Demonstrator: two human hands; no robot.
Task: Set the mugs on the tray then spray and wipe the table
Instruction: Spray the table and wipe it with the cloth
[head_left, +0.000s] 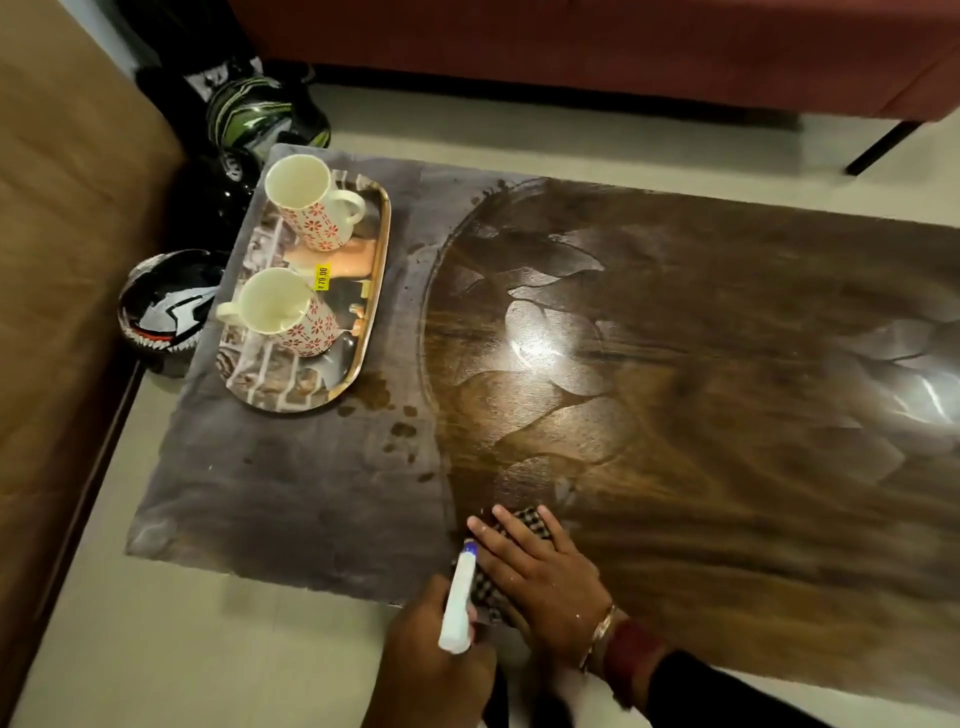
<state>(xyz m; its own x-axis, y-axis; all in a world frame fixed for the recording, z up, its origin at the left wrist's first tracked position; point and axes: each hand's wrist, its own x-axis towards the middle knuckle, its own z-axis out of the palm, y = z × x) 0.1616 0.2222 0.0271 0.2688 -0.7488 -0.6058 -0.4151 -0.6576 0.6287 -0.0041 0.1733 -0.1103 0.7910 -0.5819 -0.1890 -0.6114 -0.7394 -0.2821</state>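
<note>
Two white mugs with red flower patterns, the far mug (311, 200) and the near mug (283, 312), stand on an oval printed tray (366, 322) at the table's left end. The wooden table (701, 338) is wet and streaked over its middle and right; its left part is dull and dusty. My right hand (540, 577) lies flat with spread fingers on a checked cloth (524, 522) at the table's near edge. My left hand (436, 654) grips a white spray bottle (457, 605) with a blue tip, just left of the cloth.
A tan sofa (67, 260) runs along the left. Two helmets, a green one (260, 117) and a black-and-white one (161, 312), sit on the floor between sofa and table. A red sofa (623, 47) with a black leg (883, 148) stands beyond the table. Pale floor lies in front.
</note>
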